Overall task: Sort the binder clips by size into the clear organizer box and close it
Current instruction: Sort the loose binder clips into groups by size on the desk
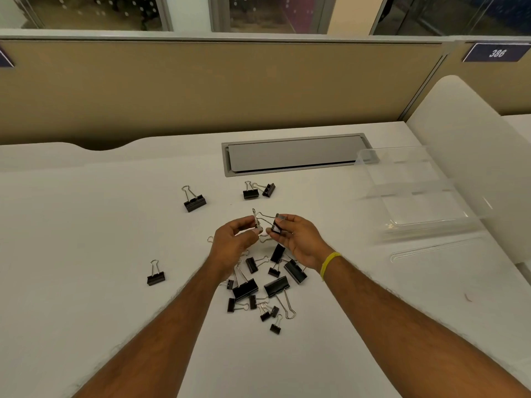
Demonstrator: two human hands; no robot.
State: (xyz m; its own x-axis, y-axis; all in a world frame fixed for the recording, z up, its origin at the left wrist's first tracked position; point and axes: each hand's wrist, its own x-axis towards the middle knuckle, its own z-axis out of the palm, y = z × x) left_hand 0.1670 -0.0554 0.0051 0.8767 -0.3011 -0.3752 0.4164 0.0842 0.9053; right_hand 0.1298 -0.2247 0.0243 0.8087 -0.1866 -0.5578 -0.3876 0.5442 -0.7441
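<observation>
Both hands meet above the middle of the white desk [86, 225]. My right hand [298, 239] pinches the black body of a binder clip [277, 224], and my left hand [232, 242] pinches that clip's wire handles. A pile of several black binder clips [258, 285] of mixed sizes lies under and just behind my wrists. Loose clips lie apart: one at the left [156, 275], one further back [194, 201] and two together [258, 191]. The clear organizer box [416, 193] stands open at the right with nothing visible inside, its lid [439, 248] in front of it.
A grey cable hatch [293, 153] is set into the desk behind the clips. A tan partition [201, 87] closes the back, and a white curved divider [474, 133] rises right beside the box. A yellow band is on my right wrist.
</observation>
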